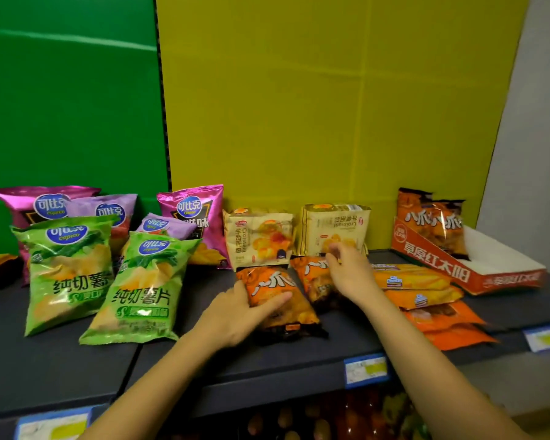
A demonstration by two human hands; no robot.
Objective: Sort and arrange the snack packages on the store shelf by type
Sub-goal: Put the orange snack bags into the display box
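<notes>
The left hand (pixel 235 315) grasps an orange snack bag (pixel 277 300) lying flat on the dark shelf (pixel 61 360). The right hand (pixel 350 274) covers a second orange bag (pixel 315 277); motion blur obscures its fingers, so its grip cannot be determined. The croissant packs (pixel 261 239) stand behind.

Left hand: the left hand (pixel 235 315) grips an orange snack packet (pixel 278 300) lying flat on the dark shelf (pixel 61 360).
Right hand: the right hand (pixel 350 274) rests on a second orange packet (pixel 315 281), fingers blurred.
Behind: two beige croissant bags (pixel 261 238) stand upright.
Left side: green chip bags (pixel 67 271) stand before pink and purple chip bags (pixel 192 217).
Right side: an orange display box (pixel 435 265) holds matching packets; flat orange packs (pixel 426 296) lie beside it.
</notes>
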